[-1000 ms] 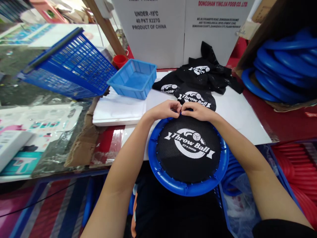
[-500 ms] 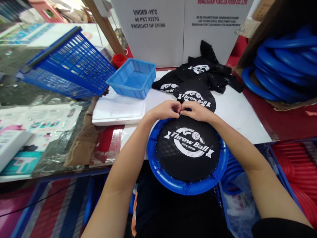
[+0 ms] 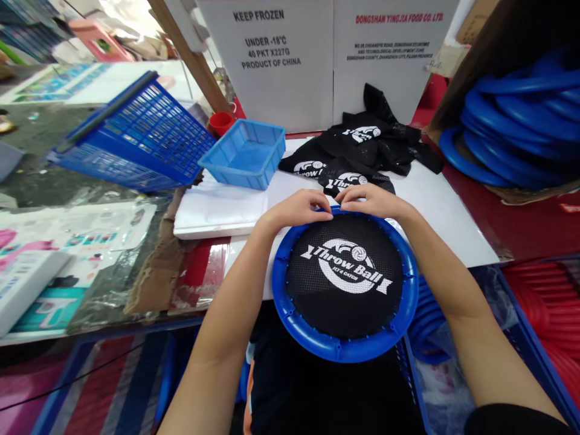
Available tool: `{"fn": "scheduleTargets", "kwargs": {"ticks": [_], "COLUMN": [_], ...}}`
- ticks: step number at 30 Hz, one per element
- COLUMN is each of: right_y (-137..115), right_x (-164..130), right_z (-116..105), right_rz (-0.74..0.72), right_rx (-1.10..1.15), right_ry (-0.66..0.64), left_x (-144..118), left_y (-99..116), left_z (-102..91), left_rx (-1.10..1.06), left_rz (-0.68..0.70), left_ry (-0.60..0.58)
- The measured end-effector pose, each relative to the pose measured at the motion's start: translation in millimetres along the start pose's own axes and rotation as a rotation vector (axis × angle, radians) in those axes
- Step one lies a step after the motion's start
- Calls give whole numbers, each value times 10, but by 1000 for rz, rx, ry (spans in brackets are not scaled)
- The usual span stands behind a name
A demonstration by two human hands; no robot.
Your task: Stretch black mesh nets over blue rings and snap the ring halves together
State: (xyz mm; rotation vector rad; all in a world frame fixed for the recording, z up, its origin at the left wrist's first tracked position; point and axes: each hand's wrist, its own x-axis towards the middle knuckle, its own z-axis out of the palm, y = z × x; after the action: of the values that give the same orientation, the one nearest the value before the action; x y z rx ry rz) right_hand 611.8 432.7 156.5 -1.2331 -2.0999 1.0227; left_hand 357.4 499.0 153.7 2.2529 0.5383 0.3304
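Observation:
A round throw-ball disc (image 3: pixel 345 272), a blue plastic ring with black printed mesh inside it, leans at the table's near edge above my lap. Small tabs along the ring's inner side meet the mesh edge. At the far rim, my left hand (image 3: pixel 304 209) curls its fingers over the ring, fingertips against the mesh border. Close beside it, my right hand (image 3: pixel 369 199) bends its fingers over the same rim, thumb side low. The undersides of both grips are hidden. Just beyond my hands lie loose black mesh pieces (image 3: pixel 376 145) with the same white print.
Left of the mesh pile stand a light-blue tray (image 3: pixel 244 156), white foam sheets (image 3: pixel 222 208) and a tilted blue basket (image 3: pixel 145 133). Blue rings (image 3: pixel 516 121) fill a box at right; red rings (image 3: pixel 544 320) lie below. A white carton (image 3: pixel 272 90) stands behind.
My fingertips were pinched together at the far rim; now the hands are slightly apart and looser, the right fingers straighter. The view has tilted up a little.

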Motion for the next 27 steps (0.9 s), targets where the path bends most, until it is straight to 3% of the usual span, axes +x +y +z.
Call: {"fn": "scheduleTargets", "kwargs": {"ticks": [3, 12, 18, 27], "right_y": [-35, -43, -38, -19], "right_x": [-79, -115, -115, -239], "right_z": [-108, -113, -124, -295], "right_rz": [5, 60, 60, 83], "right_rx": [-26, -97, -127, -181], "right_ry": [-82, -110, -117, -144], "left_x": [14, 27, 21, 91], "left_y": [-5, 0, 46, 31], "left_z": [22, 61, 138, 277], "left_rx": [60, 208, 259, 270], "left_rz": [21, 14, 63, 86], "left_ry": [-23, -52, 62, 24]}}
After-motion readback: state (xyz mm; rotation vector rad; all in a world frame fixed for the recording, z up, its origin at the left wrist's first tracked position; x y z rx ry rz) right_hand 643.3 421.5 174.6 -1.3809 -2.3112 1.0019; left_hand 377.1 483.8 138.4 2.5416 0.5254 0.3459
